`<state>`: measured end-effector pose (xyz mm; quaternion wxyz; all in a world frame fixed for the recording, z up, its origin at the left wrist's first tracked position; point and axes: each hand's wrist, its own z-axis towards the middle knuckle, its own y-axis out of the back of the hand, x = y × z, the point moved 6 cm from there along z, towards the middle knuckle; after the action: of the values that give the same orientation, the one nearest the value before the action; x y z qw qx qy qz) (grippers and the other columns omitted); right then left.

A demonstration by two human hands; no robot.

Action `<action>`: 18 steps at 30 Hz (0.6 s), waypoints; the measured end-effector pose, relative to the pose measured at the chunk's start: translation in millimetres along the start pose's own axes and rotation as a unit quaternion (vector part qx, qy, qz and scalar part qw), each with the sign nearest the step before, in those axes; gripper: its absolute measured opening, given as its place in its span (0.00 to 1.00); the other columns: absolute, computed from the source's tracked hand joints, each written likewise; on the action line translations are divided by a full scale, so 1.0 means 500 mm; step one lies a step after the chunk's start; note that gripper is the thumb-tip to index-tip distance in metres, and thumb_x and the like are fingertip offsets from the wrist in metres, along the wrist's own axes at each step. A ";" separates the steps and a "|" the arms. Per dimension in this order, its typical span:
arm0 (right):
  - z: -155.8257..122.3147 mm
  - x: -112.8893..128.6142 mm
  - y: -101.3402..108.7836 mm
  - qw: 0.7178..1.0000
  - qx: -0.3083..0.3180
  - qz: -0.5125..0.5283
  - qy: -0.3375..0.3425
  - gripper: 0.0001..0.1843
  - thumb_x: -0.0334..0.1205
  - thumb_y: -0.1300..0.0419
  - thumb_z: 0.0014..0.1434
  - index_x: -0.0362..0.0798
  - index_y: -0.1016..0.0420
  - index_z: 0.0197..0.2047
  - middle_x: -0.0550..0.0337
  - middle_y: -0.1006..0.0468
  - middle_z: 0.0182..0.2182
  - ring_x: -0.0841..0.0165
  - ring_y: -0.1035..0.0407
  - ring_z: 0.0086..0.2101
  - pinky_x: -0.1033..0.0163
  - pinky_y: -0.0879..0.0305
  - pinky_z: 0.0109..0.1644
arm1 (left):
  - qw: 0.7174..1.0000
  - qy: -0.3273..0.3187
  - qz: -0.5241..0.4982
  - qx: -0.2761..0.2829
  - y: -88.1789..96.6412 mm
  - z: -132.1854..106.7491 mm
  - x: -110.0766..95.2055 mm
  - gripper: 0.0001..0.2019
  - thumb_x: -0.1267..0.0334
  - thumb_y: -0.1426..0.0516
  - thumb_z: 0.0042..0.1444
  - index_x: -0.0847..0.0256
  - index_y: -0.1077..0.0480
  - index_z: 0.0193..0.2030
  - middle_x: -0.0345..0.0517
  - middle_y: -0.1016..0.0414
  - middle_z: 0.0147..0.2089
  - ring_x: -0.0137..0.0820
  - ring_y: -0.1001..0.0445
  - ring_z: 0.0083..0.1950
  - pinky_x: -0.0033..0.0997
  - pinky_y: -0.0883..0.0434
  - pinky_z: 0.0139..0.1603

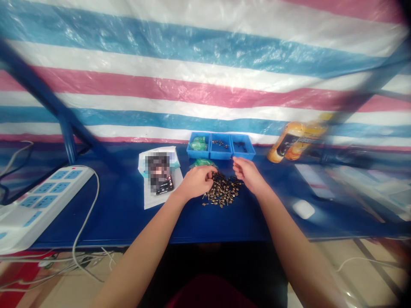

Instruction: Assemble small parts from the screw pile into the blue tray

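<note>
Head view: my left grip curls half-closed at the edge of the brass screws, holding none I can make out; my right grip hangs open just beside them; they look light, stiff and slippery, best pinched by the shank, their long axes pointing every way; they lie on the blue counter; beyond sits a three-part blue tray.

The person is wearing a dark red garment, and the left hand and the right hand are showing bare, the forearms also.
</note>
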<state>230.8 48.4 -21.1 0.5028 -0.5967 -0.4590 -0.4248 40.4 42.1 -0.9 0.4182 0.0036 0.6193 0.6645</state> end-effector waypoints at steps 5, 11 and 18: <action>0.000 0.000 0.000 1.000 0.002 -0.001 0.003 0.19 0.51 0.31 0.52 0.47 0.34 0.27 0.68 0.39 0.19 0.79 0.51 0.18 0.69 0.62 0.18 | 1.000 0.000 0.006 0.002 0.001 0.000 -0.001 0.21 0.71 0.47 0.50 0.54 0.25 0.49 0.40 0.21 0.37 0.34 0.25 0.37 0.32 0.32 0.36; 0.000 -0.001 0.001 1.000 -0.002 -0.016 0.005 0.19 0.51 0.32 0.52 0.47 0.33 0.27 0.68 0.39 0.19 0.79 0.52 0.18 0.69 0.62 0.19 | 1.000 0.001 0.008 0.003 0.004 -0.001 -0.003 0.21 0.72 0.48 0.50 0.54 0.25 0.49 0.39 0.21 0.37 0.33 0.25 0.37 0.31 0.34 0.35; -0.002 0.013 0.007 0.984 -0.034 -0.153 0.079 0.18 0.56 0.37 0.56 0.48 0.27 0.31 0.66 0.34 0.20 0.74 0.44 0.20 0.67 0.51 0.23 | 1.000 0.001 0.006 0.007 0.001 -0.001 -0.002 0.20 0.72 0.48 0.50 0.54 0.25 0.49 0.38 0.22 0.37 0.32 0.25 0.37 0.30 0.34 0.35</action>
<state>235.7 48.1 -15.4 0.4460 -0.5006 -0.4893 -0.5577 40.5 41.2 -0.1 0.4137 0.0094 0.6244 0.6625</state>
